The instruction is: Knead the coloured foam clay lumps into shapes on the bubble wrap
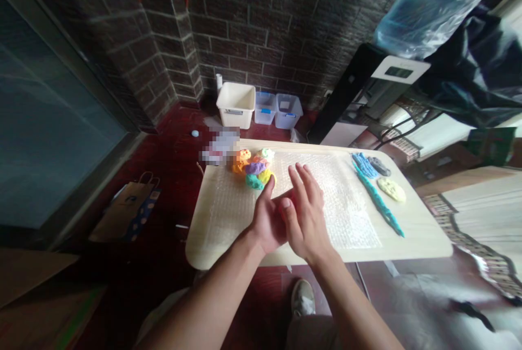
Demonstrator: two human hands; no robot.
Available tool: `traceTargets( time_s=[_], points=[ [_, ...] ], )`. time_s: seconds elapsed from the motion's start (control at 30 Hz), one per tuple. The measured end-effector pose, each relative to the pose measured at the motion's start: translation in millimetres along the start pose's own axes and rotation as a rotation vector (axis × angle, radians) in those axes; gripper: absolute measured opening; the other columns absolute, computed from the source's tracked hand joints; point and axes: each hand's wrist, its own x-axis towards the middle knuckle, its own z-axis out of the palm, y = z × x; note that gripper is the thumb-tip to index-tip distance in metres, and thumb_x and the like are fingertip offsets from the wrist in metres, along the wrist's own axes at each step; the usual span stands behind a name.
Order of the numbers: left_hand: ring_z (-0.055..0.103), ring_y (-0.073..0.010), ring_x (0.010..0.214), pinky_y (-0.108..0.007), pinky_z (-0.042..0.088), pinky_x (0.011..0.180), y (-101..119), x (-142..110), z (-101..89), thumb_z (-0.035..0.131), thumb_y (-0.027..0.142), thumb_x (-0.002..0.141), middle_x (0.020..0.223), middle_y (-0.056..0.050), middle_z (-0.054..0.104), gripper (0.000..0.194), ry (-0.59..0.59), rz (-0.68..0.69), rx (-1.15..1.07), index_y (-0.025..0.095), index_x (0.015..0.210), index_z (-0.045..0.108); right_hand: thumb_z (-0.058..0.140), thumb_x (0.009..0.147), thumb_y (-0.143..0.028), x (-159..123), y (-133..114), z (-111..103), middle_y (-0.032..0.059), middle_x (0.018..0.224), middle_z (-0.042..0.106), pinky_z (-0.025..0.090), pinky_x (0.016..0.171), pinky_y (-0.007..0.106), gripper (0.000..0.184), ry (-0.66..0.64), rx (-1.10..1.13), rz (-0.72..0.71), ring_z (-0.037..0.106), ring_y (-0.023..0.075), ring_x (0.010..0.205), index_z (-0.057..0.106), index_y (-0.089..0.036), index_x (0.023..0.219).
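Observation:
Above the middle of the table my left hand point(269, 219) lies palm up, its thumb raised and its fingers mostly behind the other hand. My right hand point(308, 214) presses over it, fingers long and close together. Between the palms a reddish patch shows, but I cannot make out what it is. Just beyond my left thumb sits a cluster of modelling clay lumps: orange point(241, 162), purple point(256, 167), yellow point(266, 176), green point(254, 181) and whitish point(266, 153). Bubble wrap point(346, 214) covers much of the table under my hands.
On the table's right lie a teal clay twist point(379, 200), blue clay point(365, 165), grey clay point(380, 166) and pale yellow clay point(391, 189). Bins point(236, 105) line the brick wall. A water dispenser point(350, 89) stands back right; a paper bag point(124, 208) is on the floor left.

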Motion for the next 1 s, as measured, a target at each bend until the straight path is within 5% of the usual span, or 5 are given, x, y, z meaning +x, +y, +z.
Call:
traceTargets(
  time_s=[0.17, 0.37, 0.63, 0.87, 1.0],
  points=[
    [0.064, -0.0366, 0.132, -0.054, 0.048, 0.115, -6.3, -4.4, -0.5, 0.058, 0.075, 0.09, 0.126, -0.015, 0.075, 0.064, -0.03, 0.089, -0.012, 0.021, 0.119, 0.076, 0.037, 0.109, -0.037, 1.3, -6.6, 29.2, 0.0173, 0.162, 0.051, 0.029, 0.123, 0.069, 0.056, -0.055, -0.052, 0.009, 0.04, 0.0401, 0.153, 0.046, -0.021, 0.162],
    [0.07, -0.0321, 0.121, -0.045, 0.055, 0.108, -0.4, -19.6, -8.5, 0.062, 0.075, 0.089, 0.111, -0.011, 0.078, 0.057, 0.035, 0.123, -0.054, 0.022, 0.107, 0.077, 0.034, 0.108, -0.039, 2.1, -20.9, 38.4, 0.0166, 0.146, 0.062, 0.04, 0.117, 0.061, 0.051, -0.075, 0.065, 0.022, 0.056, 0.0359, 0.135, 0.059, -0.019, 0.148],
    [0.072, -0.029, 0.112, -0.042, 0.057, 0.104, 1.3, -32.5, -8.4, 0.062, 0.074, 0.091, 0.11, -0.01, 0.077, 0.059, 0.049, 0.145, -0.088, 0.02, 0.113, 0.074, 0.039, 0.107, -0.042, -2.7, -31.8, 37.5, 0.0167, 0.153, 0.054, 0.037, 0.12, 0.061, 0.055, -0.093, 0.116, 0.05, 0.049, 0.0357, 0.143, 0.049, -0.021, 0.157],
    [0.071, -0.0292, 0.098, -0.038, 0.057, 0.089, 8.9, -16.5, -16.7, 0.073, 0.079, 0.078, 0.084, -0.007, 0.069, 0.06, 0.103, 0.114, -0.061, 0.02, 0.083, 0.066, 0.054, 0.104, -0.05, 6.2, -6.7, 43.4, 0.0182, 0.154, 0.053, 0.048, 0.112, 0.057, 0.065, -0.147, 0.289, 0.115, 0.056, 0.0358, 0.137, 0.042, -0.023, 0.162],
    [0.067, -0.0225, 0.083, -0.033, 0.055, 0.08, 9.0, 2.3, -19.5, 0.079, 0.072, 0.076, 0.076, -0.003, 0.062, 0.055, 0.229, 0.201, -0.077, 0.02, 0.08, 0.061, 0.067, 0.097, -0.051, 6.7, 16.6, 46.6, 0.02, 0.148, 0.058, 0.053, 0.106, 0.055, 0.068, 0.018, 0.339, 0.198, 0.061, 0.0355, 0.131, 0.049, -0.02, 0.155]
  ],
)
